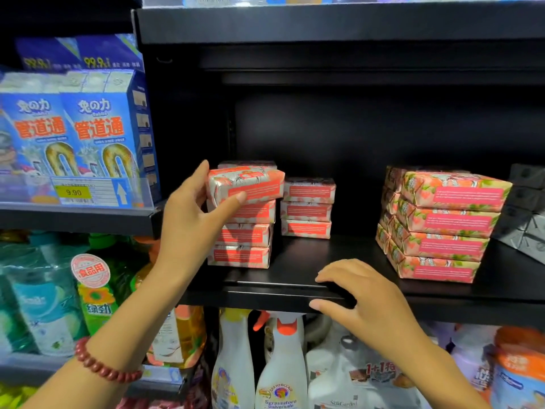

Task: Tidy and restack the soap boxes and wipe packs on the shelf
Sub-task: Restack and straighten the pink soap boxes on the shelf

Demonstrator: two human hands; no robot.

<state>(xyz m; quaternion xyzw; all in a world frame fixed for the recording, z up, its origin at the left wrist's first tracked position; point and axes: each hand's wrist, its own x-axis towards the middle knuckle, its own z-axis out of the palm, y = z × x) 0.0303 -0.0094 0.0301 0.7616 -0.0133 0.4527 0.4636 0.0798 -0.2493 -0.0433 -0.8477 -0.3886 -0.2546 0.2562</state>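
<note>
Blue boxes: at the far left, on the neighbouring shelf, I saw blue boxes (97, 128) standing upright, with a yellow price tag (73, 191) reading 9.90 on the rail below them.
Left hand: my view showed the left hand (191, 219), a red bead bracelet (100, 367) on its wrist, gripping the top soap box, thumb across the front face and fingers over the left end.
Top soap box: the top soap box (250, 184) sat tilted and askew on the left stack, touching the box under it.
Left stack: the left stack (241, 240) had three boxes beneath the held one, near the front of the black shelf (265, 293).
Middle stack: the middle stack (306, 208) was three boxes high, set further back, just beside the left stack.
Right hand: the right hand (362, 296) rested on the shelf's front lip, fingers relaxed, holding nothing.
Right stack: the right stack (442, 228) stood four high, turned at an angle, well apart from the middle one.
Grey packs: grey packs (528, 208) were piled at the far right, just beside the right stack.
Below: spray bottles (283, 364) stood on the lower shelf.
</note>
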